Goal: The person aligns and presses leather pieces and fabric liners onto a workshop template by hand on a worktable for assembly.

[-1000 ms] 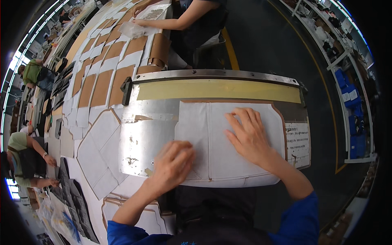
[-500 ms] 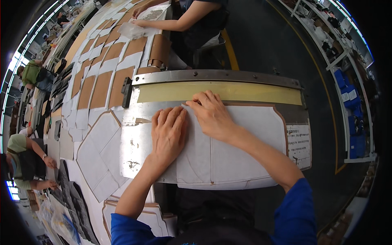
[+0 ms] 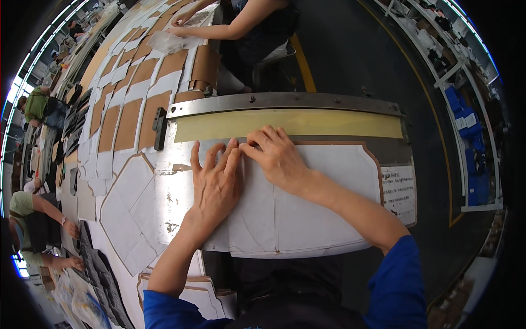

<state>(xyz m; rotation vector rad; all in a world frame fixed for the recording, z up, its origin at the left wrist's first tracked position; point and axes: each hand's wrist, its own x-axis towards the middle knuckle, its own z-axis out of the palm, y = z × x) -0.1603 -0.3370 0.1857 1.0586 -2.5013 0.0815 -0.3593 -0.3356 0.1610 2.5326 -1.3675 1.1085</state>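
A white panel with a brown edge (image 3: 323, 192) lies on a metal bench plate (image 3: 170, 192) before me, its near side hanging slightly over the front. At its upper left corner my left hand (image 3: 213, 181) has thumb and index finger pressed together on the edge, the other fingers spread over the plate. Right beside it, my right hand (image 3: 276, 159) pinches the same edge with its thumb and index, its other fingers curled above. The fingertips of both hands nearly meet, hiding the bit of edge between them. A yellow strip (image 3: 296, 123) runs along the plate just beyond.
A metal bar (image 3: 285, 100) borders the plate's far side. Left of it, a table carries overlapping brown and white pieces (image 3: 129, 123) and a larger white panel (image 3: 131, 219). A co-worker's arm (image 3: 241, 27) reaches over the table. Shelving with blue bins (image 3: 468, 123) stands right.
My left hand's fingers have spread and its thumb and index have come up to the panel's edge. My right hand has shifted slightly left along with the view.
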